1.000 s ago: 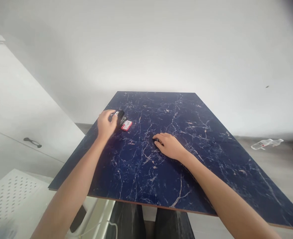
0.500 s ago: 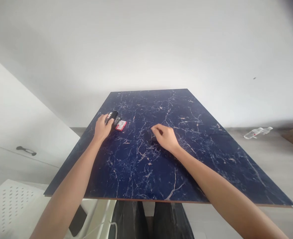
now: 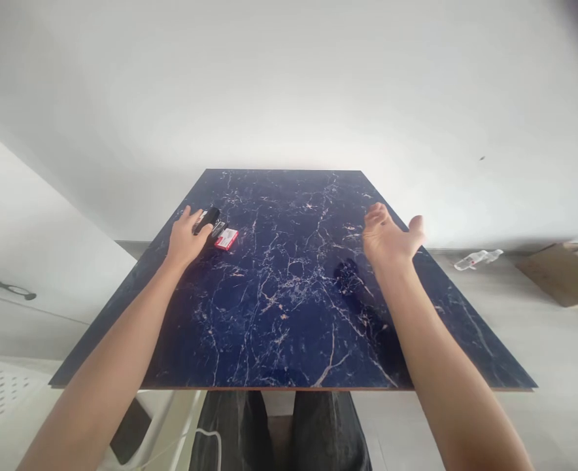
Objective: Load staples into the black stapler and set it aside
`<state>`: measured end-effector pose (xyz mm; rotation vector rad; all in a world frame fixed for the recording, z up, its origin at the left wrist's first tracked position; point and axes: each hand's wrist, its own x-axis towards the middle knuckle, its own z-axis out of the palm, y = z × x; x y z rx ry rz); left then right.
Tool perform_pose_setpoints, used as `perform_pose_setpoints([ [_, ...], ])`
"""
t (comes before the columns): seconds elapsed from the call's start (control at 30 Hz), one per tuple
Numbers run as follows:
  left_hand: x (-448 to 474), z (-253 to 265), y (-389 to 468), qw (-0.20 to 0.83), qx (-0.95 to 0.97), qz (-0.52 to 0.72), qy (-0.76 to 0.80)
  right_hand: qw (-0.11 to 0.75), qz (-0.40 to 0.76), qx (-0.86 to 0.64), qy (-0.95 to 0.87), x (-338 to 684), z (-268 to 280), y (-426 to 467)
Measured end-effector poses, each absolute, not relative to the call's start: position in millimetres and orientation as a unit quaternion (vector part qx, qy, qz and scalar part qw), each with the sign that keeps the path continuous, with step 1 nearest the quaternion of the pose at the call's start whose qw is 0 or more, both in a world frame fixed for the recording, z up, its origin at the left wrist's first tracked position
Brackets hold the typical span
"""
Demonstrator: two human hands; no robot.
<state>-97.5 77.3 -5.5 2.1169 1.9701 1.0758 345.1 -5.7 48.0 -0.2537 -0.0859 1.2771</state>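
My left hand (image 3: 186, 239) is at the table's left side, its thumb and fingers around a black object (image 3: 212, 214) with a white and red label. The hand covers much of that object, so I cannot tell its kind. Close beside it lies a small dark item with a clear part (image 3: 218, 227), and touching or almost touching that is a small red and white box (image 3: 227, 239). My right hand (image 3: 390, 239) is raised above the table's right side, palm turned up and thumb stuck out. It holds nothing.
The dark blue marble-patterned table (image 3: 289, 327) stands against a white wall. On the floor to the right lie clear plastic bottles (image 3: 478, 259) and a cardboard box (image 3: 558, 271). At left is a white cabinet door with a dark handle (image 3: 10, 289); a white cable (image 3: 218, 445) hangs below the table edge.
My right hand has moved right from mid-table, lifted, and turned from a loose fist to an open palm. My left hand stays at the black object. The view has shifted slightly right.
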Motion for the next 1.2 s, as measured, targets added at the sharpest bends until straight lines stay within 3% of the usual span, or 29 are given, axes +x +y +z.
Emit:
perform_pose_setpoints([
  [0.13,-99,-3,82,0.061,0.712,0.324,0.620,0.772,0.615,0.091,0.136,386,69,-18],
  [0.3,-96,1,79,0.062,0.706,0.290,0.642,0.677,0.596,0.283,0.327,423,79,-25],
  [0.4,-94,5,75,0.076,0.695,0.276,0.659,0.618,0.551,0.371,0.421,429,75,-24],
  [0.47,-94,7,74,0.104,0.675,0.273,0.677,0.629,0.511,0.378,0.447,425,69,-21],
  [0.53,-94,9,72,0.125,0.645,0.287,0.697,0.713,0.508,0.303,0.376,417,58,-16],
  [0.6,-94,10,71,0.142,0.625,0.313,0.701,0.819,0.524,0.132,0.195,406,45,-7],
  [0.7,-89,10,65,0.182,0.633,0.336,0.673,0.848,0.498,-0.149,-0.107,390,24,10],
  [0.87,-45,10,38,0.238,0.750,0.310,0.534,0.729,0.469,-0.387,-0.316,359,1,28],
  [0.97,-7,10,20,0.235,0.841,0.268,0.408,0.575,0.475,-0.497,-0.443,328,-3,24],
  [1.1,20,7,4,0.189,0.890,0.223,0.351,0.348,0.350,-0.516,-0.700,290,-2,6],
  [1.2,18,5,0,0.174,0.885,0.225,0.370,0.307,0.299,-0.508,-0.747,280,1,-3],
])
